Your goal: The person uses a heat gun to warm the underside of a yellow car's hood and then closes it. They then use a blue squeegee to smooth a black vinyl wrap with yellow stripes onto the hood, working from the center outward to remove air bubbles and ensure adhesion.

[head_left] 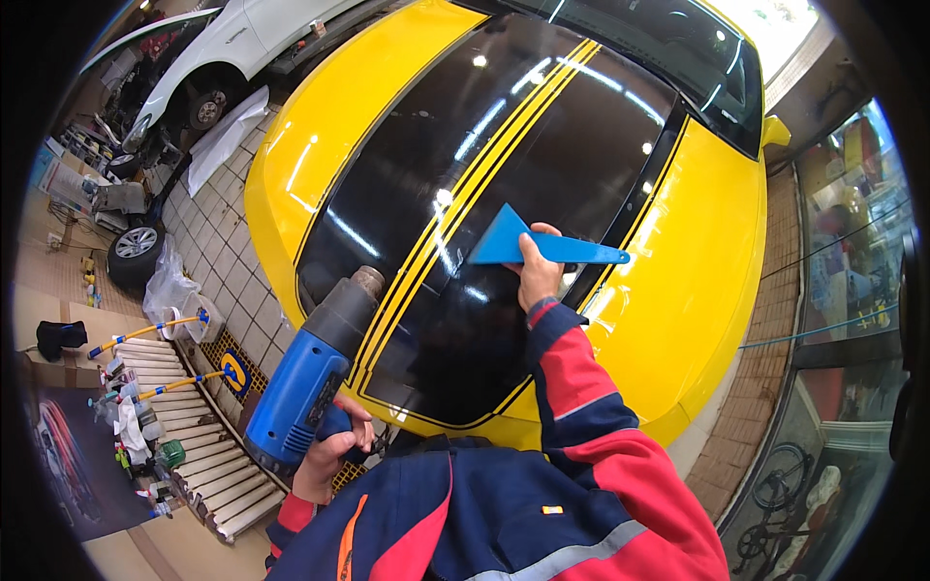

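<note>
The left hand [351, 426] is curled closed around the grip of a blue heat gun [308, 373], its dark nozzle [366, 281] pointing across the front left part of a black hood [441, 353]. The right hand [541, 271] is nearly closed, pinching the handle of a blue scraper [499, 240] between thumb and fingers. The scraper is over the middle of the hood, toward its right edge, with its wide blade facing left. Whether nozzle or blade touches the hood, I cannot tell.

If the gun is on and lingers in 1 spot, heat could blister or dull the black surface or the yellow stripes [417, 271]. Whether it is running does not show. A tilted blade corner or trapped grit could scratch the gloss, and the hard nozzle could mark it if the left wrist dropped. With the 2 tools near each other, hot air turned right could soften the blade or burn the right hand.

As for writing, the gun's side has dark markings, too small to read. The jacket [436, 504] bears 1 small white-and-orange tag, and the white car [257, 39] has a tiny mark on its side; neither is legible.
</note>
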Demonstrator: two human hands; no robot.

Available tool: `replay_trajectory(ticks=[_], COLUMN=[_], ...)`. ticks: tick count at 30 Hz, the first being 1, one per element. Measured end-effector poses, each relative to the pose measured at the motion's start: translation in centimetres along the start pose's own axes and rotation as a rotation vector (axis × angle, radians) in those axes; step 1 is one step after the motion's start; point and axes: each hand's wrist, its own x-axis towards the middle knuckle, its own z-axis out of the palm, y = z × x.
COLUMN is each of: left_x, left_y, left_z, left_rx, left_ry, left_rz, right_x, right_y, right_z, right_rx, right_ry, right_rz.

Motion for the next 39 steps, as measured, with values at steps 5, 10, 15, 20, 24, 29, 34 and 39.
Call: replay_trajectory(ticks=[5, 10, 15, 20, 24, 29, 34, 39], left_x=[0.2, 0.8, 0.8, 0.3, -0.2, 0.2, 0.5, 0.4], left_y=[-0.4, -0.4, -0.1, 0.1, -0.4, -1.1, -0.9, -0.4], left_z=[0.3, 0.1, 0.1, 0.4, 0.4, -0.3, -0.5, -0.3], left_rx=[0.002, 0.014, 0.057, 0.048, 0.013, -0.046, -0.023, 0.002], left_ry=[0.074, 0.048, 0.065, 0.041, 0.056, 0.011, 0.035, 0.122], left_rz=[-0.07, -0.11, -0.093, -0.069, -0.051, -0.057, -0.058, -0.066], right_x=[-4.0, -4.5, -4.3, -2.5, -3.4, -5.0, -4.5, -2.6], right_y=[2.0, 4.5, 4.8, 2.4, 0.5, 3.0, 4.7, 4.9], right_z=[-1.9, 3.1, 5.8, 4.8, -0.6, 0.3, 4.5, 7.2], right_rx=[-0.241, -0.228, -0.304, 0.027, -0.094, -0.258, -0.276, -0.297], right_ry=[-0.064, 0.018, 0.062, -0.011, 0.044, 0.026, 0.071, -0.029], right_rz=[-0.041, -0.018, 0.041, 0.126, 0.039, -0.064, -0.006, 0.034])
